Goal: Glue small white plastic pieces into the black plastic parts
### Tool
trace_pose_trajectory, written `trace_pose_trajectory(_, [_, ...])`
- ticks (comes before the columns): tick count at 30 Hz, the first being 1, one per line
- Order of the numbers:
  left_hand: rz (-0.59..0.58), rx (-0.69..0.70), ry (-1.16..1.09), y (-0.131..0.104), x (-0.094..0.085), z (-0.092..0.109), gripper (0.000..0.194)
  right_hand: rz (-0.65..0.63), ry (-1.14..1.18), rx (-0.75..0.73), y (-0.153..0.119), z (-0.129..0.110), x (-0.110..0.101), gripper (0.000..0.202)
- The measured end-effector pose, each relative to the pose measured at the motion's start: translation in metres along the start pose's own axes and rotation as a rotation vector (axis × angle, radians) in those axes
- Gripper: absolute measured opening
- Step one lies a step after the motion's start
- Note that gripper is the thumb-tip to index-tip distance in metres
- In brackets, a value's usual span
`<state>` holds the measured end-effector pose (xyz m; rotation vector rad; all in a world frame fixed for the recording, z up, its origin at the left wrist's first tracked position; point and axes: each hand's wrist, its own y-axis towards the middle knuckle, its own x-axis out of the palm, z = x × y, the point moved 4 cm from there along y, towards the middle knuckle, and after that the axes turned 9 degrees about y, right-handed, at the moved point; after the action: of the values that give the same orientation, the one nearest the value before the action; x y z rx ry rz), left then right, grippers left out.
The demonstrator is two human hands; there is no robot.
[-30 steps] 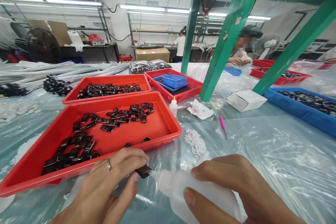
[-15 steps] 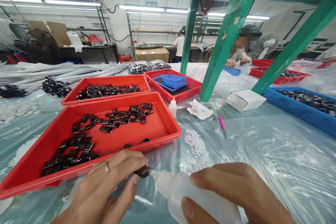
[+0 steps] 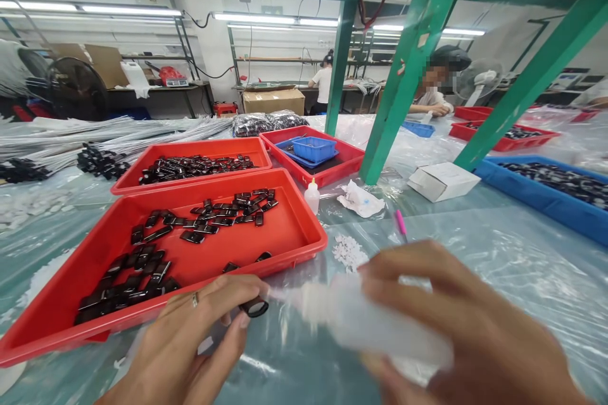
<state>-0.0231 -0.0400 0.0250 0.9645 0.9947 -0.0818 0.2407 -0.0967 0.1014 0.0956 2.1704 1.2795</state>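
Between the thumb and fingers of my left hand [image 3: 194,329] is a small black plastic piece [image 3: 255,307], its ring-like open end facing right. My right hand [image 3: 456,310] is closed around a translucent white squeeze bottle [image 3: 375,323], blurred by motion and tilted on its side. The thin nozzle points left and sits close to the black piece; I cannot tell whether they touch. Just beyond my left hand, a red tray [image 3: 285,256] holds many similar black pieces [image 3: 142,256]. Small white bits [image 3: 349,253] lie in a pile beyond the bottle.
Behind stand a second red tray [image 3: 124,185] of black pieces and another red tray [image 3: 327,180] with a blue basket [image 3: 313,149]. A small bottle [image 3: 312,196], crumpled tissue [image 3: 361,199], pink-handled tool [image 3: 400,221] and white box [image 3: 443,181] lie ahead. Green posts [image 3: 403,69] rise there.
My right hand has lifted the squeeze bottle up and slightly away, and its nozzle has moved off its earlier spot. The black piece has turned in my left fingers, showing its open end.
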Motion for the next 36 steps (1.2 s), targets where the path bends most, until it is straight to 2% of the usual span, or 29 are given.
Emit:
trace_pose_trajectory(2, [-0.021, -0.041, 0.009, 0.0, 0.0, 0.001, 0.029, 0.096, 0.112, 0.127, 0.004, 0.027, -0.006, 0.029])
trace_pose_trajectory(5, [-0.055, -0.11, -0.024, 0.0, 0.001, 0.001, 0.029, 0.206, 0.357, 0.423, 0.005, 0.079, -0.007, 0.017])
trace_pose_trajectory(7, [-0.067, -0.154, -0.048, -0.001, 0.001, 0.001, 0.029, 0.217, 0.405, 0.61, 0.001, 0.113, -0.003, 0.029])
trace_pose_trajectory(9, [-0.07, -0.182, -0.043, -0.002, 0.002, 0.001, 0.026, 0.208, 0.297, 0.752, -0.007, 0.143, -0.001, 0.04])
trace_pose_trajectory(13, [-0.037, -0.188, -0.021, -0.001, 0.002, 0.0, 0.022, 0.158, 0.065, 0.845, -0.022, 0.181, 0.004, 0.041])
trace_pose_trajectory(18, [-0.011, -0.182, -0.036, 0.006, 0.0, -0.002, 0.02, 0.104, -0.063, 0.858, -0.03, 0.201, 0.0, 0.036])
trace_pose_trajectory(20, [0.018, -0.17, -0.084, 0.011, -0.002, -0.004, 0.017, 0.104, -0.106, 0.819, -0.025, 0.197, -0.007, 0.045])
trace_pose_trajectory(22, [0.06, -0.162, -0.153, 0.015, -0.003, -0.008, 0.016, 0.145, -0.154, 0.729, -0.015, 0.18, -0.015, 0.055])
trace_pose_trajectory(23, [0.079, -0.156, -0.178, 0.017, -0.003, -0.01, 0.015, 0.152, -0.169, 0.639, -0.01, 0.164, -0.015, 0.054])
trace_pose_trajectory(25, [0.106, -0.135, -0.193, 0.02, -0.003, -0.015, 0.012, 0.053, -0.114, 0.397, -0.001, 0.121, 0.001, 0.033])
trace_pose_trajectory(27, [0.107, -0.126, -0.19, 0.023, -0.002, -0.02, 0.011, -0.273, 0.085, 0.182, -0.003, 0.07, 0.038, 0.011])
trace_pose_trajectory(29, [0.1, -0.13, -0.19, 0.026, -0.001, -0.023, 0.01, -0.608, 0.232, 0.102, -0.014, 0.026, 0.083, 0.018])
trace_pose_trajectory(30, [0.097, -0.129, -0.189, 0.027, -0.001, -0.023, 0.01, -0.702, 0.224, 0.063, -0.02, 0.011, 0.103, 0.019])
trace_pose_trajectory(33, [0.091, -0.105, -0.184, 0.03, -0.003, -0.022, 0.008, -0.839, 0.071, -0.103, -0.027, -0.011, 0.154, 0.019])
trace_pose_trajectory(36, [0.09, -0.089, -0.199, 0.031, -0.006, -0.019, 0.011, -0.853, 0.01, -0.215, -0.025, -0.008, 0.187, 0.019])
